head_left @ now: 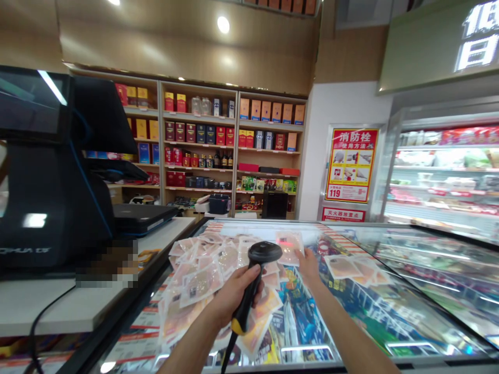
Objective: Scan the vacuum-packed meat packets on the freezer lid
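Note:
My left hand (238, 291) is wrapped round the handle of a black barcode scanner (265, 251) with a yellow-trimmed base and a cable running down. Its red light falls on a clear flat packet (287, 244), which my right hand (307, 264) pinches at the right edge. A wide spread of similar packets (202, 280), pale and see-through with something orange-brown inside, overlaps on the freezer's glass top (304, 332) to the left and under the scanner. A smaller group of packets (356, 269) lies to the right of my right hand.
A checkout terminal (42, 208) stands on a white counter (58, 309) at left, with a black cable hanging down. Under the glass are frozen goods in bags. Behind are shelves (198, 140) of boxed goods, a red fire-hydrant sign (352, 165) and a refrigerated display (448, 176).

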`<state>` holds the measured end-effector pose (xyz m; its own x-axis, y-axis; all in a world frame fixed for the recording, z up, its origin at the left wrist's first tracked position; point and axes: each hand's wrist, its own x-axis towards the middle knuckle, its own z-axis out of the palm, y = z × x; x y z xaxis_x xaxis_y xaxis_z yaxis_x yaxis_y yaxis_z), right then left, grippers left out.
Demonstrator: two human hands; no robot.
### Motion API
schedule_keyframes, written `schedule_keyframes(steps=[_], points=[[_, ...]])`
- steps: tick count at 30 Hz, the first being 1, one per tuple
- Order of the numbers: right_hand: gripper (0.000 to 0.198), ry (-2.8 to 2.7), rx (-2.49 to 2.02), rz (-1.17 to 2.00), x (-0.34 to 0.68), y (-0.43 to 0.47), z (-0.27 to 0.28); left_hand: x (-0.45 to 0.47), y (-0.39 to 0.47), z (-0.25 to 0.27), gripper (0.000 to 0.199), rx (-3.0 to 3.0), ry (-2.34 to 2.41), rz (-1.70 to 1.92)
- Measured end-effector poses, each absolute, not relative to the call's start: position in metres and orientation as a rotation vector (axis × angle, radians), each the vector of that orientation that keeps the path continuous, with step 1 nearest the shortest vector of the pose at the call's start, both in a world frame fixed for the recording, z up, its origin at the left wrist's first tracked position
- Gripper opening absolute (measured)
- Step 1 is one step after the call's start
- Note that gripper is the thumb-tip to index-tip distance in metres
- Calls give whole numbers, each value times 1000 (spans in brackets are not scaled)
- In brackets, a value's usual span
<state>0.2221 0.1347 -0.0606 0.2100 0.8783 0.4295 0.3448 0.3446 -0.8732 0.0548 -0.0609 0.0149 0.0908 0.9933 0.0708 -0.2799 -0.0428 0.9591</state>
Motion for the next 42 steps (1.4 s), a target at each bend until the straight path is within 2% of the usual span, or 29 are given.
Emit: schedule_keyframes(steps=[5, 14, 20, 24, 29, 36, 42], points=[[34, -1343, -1254, 576, 227, 134, -63, 57, -59, 15, 28, 1095, 906, 1284], [33, -1425, -1732, 256, 294, 139, -69, 50, -54, 9, 29, 1043, 1024, 1348], [43, -1399, -2006, 108, 347, 150, -78, 42, -54, 7, 28, 1020, 1089, 1354], [45, -1398, -2111, 117, 363, 153, -79, 32, -54, 4, 30, 1011, 1117, 1377], [45, -1354, -2086, 174, 367, 158, -79, 17, -58, 2, 29, 981, 1170, 1404], [41, -1269, -1854, -199, 321, 149, -64, -4, -69, -3, 30, 952, 1191, 1418], [37, -1796, -1602, 207, 224, 126, -51, -11, -78, -6, 29, 939, 1163, 1441]])
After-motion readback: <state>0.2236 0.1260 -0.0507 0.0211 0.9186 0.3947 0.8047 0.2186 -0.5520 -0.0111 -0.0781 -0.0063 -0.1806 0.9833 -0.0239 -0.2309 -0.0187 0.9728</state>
